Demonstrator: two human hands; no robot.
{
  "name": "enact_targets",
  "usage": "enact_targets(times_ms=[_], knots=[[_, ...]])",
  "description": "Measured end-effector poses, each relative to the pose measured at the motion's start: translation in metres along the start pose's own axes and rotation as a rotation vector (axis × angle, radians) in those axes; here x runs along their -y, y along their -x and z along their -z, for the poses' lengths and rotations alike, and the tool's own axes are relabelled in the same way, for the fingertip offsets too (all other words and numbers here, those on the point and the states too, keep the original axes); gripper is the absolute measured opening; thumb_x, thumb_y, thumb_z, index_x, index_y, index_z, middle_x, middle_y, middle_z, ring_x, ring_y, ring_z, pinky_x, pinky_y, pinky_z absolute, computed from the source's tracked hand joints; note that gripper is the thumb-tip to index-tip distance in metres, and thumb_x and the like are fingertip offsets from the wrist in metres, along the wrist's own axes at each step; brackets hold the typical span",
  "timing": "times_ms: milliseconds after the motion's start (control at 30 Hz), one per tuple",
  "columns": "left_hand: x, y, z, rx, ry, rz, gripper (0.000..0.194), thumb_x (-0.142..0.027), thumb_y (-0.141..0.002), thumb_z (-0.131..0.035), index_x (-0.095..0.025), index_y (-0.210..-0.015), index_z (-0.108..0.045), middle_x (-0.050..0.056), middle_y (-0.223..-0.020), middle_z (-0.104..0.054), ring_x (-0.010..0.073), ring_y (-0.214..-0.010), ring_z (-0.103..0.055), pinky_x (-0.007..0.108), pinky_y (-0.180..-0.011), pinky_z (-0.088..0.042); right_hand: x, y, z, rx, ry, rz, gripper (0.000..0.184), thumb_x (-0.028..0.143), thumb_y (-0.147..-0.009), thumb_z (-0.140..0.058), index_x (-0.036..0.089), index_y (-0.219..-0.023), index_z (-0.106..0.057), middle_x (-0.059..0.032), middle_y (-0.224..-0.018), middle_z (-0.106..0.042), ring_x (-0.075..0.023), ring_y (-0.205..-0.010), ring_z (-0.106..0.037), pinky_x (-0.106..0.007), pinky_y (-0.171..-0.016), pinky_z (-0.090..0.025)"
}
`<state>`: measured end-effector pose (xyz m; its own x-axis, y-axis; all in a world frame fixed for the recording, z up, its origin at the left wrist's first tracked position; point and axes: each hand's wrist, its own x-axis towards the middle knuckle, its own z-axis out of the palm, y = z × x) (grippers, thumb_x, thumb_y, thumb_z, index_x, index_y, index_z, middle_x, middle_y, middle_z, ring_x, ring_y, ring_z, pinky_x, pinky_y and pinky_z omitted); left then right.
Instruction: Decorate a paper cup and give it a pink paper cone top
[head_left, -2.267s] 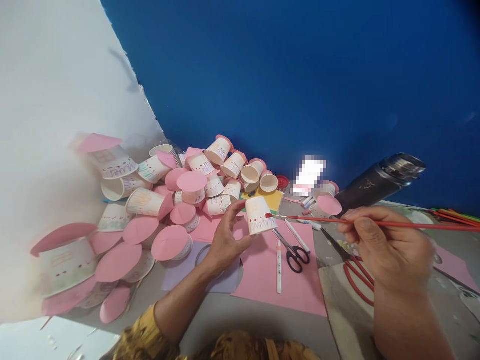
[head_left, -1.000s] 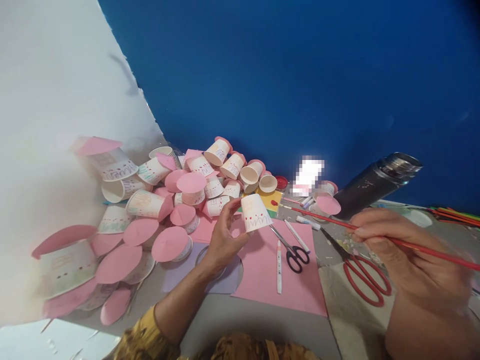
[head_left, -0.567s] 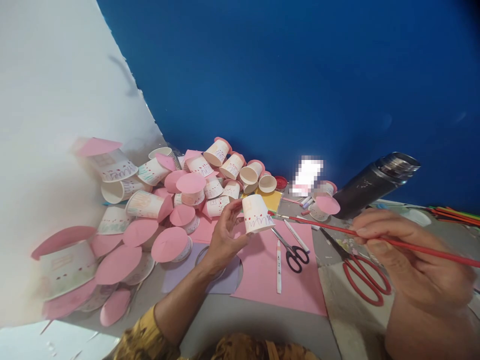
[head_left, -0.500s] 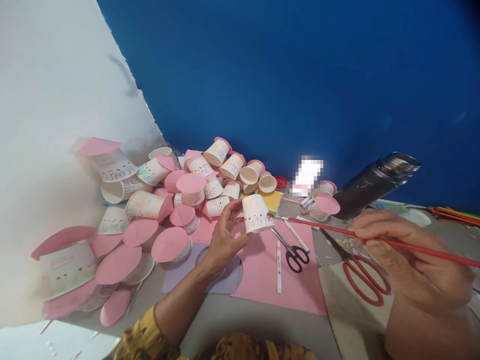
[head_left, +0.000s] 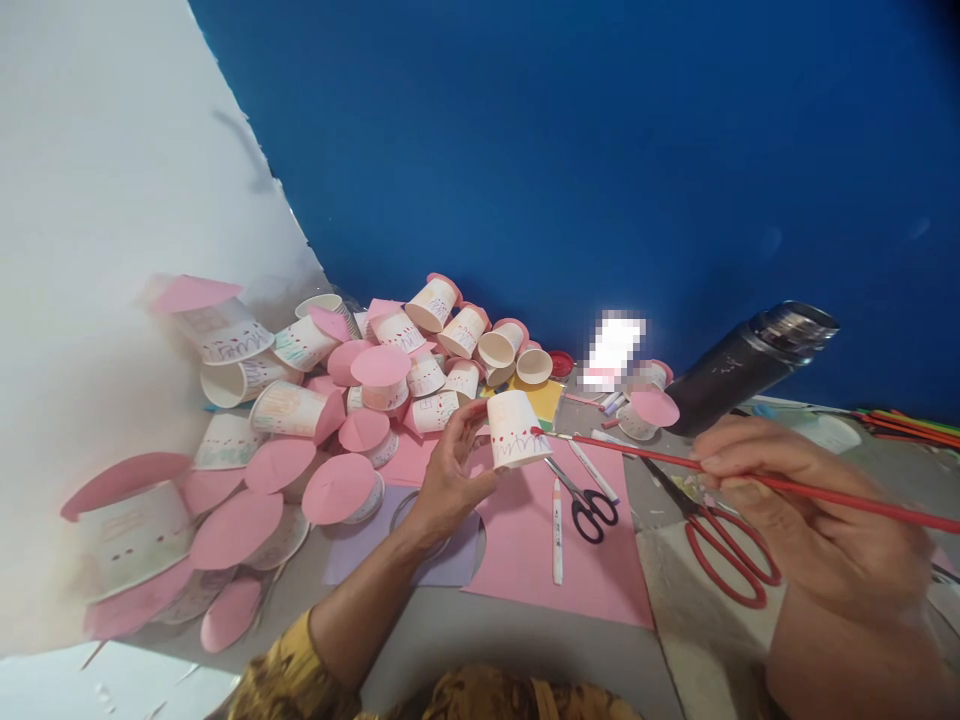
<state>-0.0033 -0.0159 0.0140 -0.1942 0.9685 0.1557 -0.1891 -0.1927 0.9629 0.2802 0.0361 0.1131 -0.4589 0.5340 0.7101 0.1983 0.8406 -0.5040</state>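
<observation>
Red paintbrush [head_left: 637, 453] tip, clear of the white cup [head_left: 514, 424] a second ago, now at the cup's side

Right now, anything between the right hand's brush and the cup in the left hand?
Nothing visible. The right hand holds the red brush, its tip at the right side of the cup; contact is hard to confirm. The black-handled scissors lie below on the pink sheet, not between them.

Soft light, dark upper-right corner
Leftmost cup [head_left: 139, 540] blurs and stretches; a pixelated patch [head_left: 613, 348] glares white; the flask [head_left: 739, 370] gleams; shadow dims the near desk [head_left: 442, 625].
</observation>
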Motion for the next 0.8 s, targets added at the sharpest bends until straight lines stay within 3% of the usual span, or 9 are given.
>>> enact_targets(times_ms=[167,367,600,800], knots=[[0.0021,-0.0005,0.0008,0.011,0.083,0.035,0.069,-0.018,-0.070,-0.082,-0.026,-0.132,-0.052,0.011,-0.146,-0.055,0.0322,-0.143,-0.043,0.045,-0.112,-0.038,-0.0014,0.0022,0.0012,-0.113,-0.009,-0.043,0.021,0.007,-0.084,-0.064,0.024,-0.095,-0.072,-0.0060,-0.087,-0.070,-0.0246,-0.082,-0.067,-0.035,-0.062,-0.056],[0.0095,-0.0033,0.0022,0.028,0.212,0.024,0.071,-0.017,-0.068,-0.084,-0.030,-0.131,-0.055,0.008,-0.143,-0.058,0.0309,-0.144,-0.043,0.045,-0.114,-0.039,0.0004,0.0020,0.0022,-0.097,-0.033,-0.057,0.022,0.006,-0.086,-0.063,0.023,-0.096,-0.072,-0.0074,-0.089,-0.070,-0.0227,-0.082,-0.066,-0.030,-0.057,-0.056],[0.0053,-0.0015,-0.0005,0.018,0.237,0.070,0.073,-0.018,-0.065,-0.086,-0.029,-0.131,-0.057,0.008,-0.142,-0.059,0.0329,-0.141,-0.045,0.046,-0.115,-0.039,-0.0001,0.0016,0.0011,-0.086,-0.037,-0.029,0.022,0.005,-0.086,-0.062,0.022,-0.097,-0.071,-0.0040,-0.086,-0.068,-0.0205,-0.083,-0.066,-0.033,-0.070,-0.055],[0.0020,0.0001,-0.0023,0.018,0.230,0.082,0.073,-0.018,-0.065,-0.086,-0.029,-0.132,-0.057,0.008,-0.141,-0.060,0.0327,-0.141,-0.046,0.045,-0.114,-0.041,0.0004,-0.0003,0.0005,-0.030,-0.080,-0.024,0.024,0.004,-0.088,-0.060,0.021,-0.100,-0.070,-0.0032,-0.085,-0.067,-0.0191,-0.083,-0.065,-0.031,-0.070,-0.054]])
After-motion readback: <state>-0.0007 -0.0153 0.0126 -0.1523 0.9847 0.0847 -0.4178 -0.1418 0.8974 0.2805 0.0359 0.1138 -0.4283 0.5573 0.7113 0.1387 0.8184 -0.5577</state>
